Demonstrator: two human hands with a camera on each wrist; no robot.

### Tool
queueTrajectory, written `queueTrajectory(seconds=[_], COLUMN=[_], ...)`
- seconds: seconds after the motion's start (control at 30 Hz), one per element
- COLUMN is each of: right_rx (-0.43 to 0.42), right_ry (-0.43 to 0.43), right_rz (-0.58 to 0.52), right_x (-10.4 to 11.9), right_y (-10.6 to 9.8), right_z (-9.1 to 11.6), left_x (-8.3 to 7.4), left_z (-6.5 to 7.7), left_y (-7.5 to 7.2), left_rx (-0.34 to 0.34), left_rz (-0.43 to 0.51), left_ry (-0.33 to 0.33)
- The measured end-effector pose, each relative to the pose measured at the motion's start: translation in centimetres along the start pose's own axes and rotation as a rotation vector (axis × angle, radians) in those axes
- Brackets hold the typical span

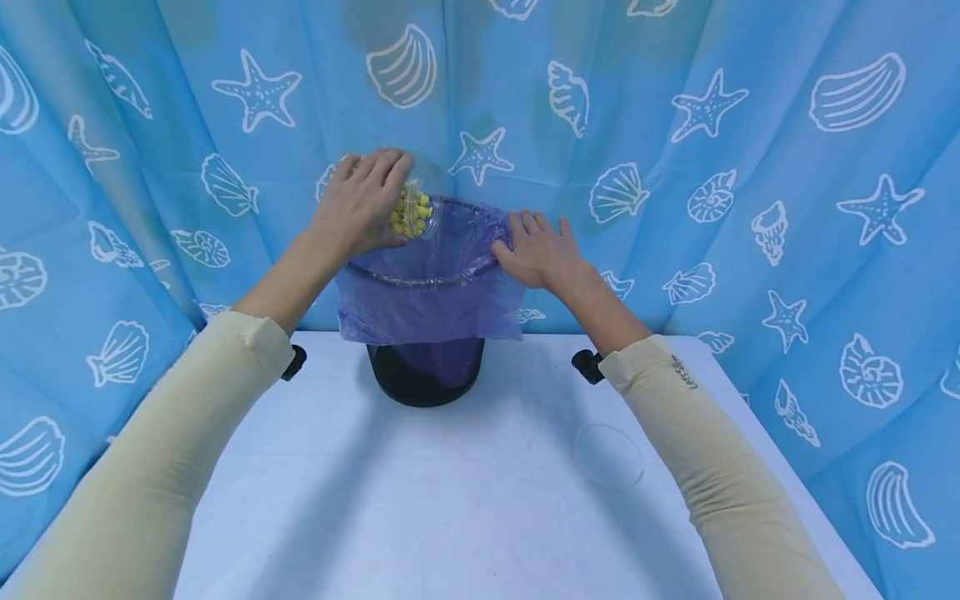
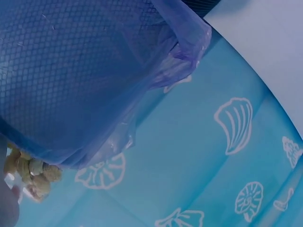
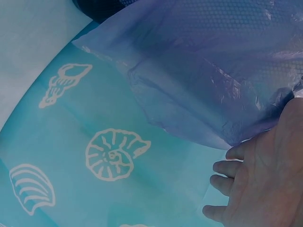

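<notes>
My left hand [image 1: 363,200] grips a clear plastic jar [image 1: 427,187], tipped sideways with its mouth over the left of a trash bin. Small yellow pieces [image 1: 408,215] are inside the jar, near its mouth. They show again as a cluster of pieces [image 2: 35,175] at the lower left of the left wrist view. The black trash bin [image 1: 397,379] stands upright, lined with a purple plastic bag [image 1: 420,312] folded over its rim. At the right rim my right hand [image 1: 540,254] holds the bin and bag, thumb over the edge and fingers outside.
A thin, clear round lid [image 1: 607,457] lies on the white tabletop [image 1: 450,517] at the right. Behind the bin hangs a blue curtain [image 1: 525,92] with white shells and starfish, which wraps round both sides of the table.
</notes>
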State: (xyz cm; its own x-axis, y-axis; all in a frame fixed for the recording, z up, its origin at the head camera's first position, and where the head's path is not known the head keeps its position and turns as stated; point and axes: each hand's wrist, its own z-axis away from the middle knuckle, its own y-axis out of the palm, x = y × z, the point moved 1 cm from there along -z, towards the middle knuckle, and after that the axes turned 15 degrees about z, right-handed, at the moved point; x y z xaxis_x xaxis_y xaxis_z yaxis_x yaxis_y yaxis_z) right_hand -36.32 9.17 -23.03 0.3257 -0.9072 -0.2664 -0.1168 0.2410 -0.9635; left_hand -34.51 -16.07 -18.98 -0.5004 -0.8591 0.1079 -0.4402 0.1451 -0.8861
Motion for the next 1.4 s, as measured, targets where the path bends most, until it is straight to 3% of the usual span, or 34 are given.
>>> queueTrajectory(seconds=[0.23,0.93,1.4], right_rx=[-0.005,-0.001,0.013], right_ry=[0.003,0.008,0.003], right_rz=[0.004,0.012,0.008], right_x=[-0.1,0.0,0.0], right_y=[0.0,-0.2,-0.1], right_z=[-0.1,-0.2,-0.3], left_x=[-0.2,-1.0,-1.2], left_z=[0.1,0.1,0.2], left_y=[0.7,1.9,1.9], left_rx=[0.043,0.068,0.1], left_rz=[-0.009,-0.05,-0.071], left_ry=[0.012,0.175,0.176])
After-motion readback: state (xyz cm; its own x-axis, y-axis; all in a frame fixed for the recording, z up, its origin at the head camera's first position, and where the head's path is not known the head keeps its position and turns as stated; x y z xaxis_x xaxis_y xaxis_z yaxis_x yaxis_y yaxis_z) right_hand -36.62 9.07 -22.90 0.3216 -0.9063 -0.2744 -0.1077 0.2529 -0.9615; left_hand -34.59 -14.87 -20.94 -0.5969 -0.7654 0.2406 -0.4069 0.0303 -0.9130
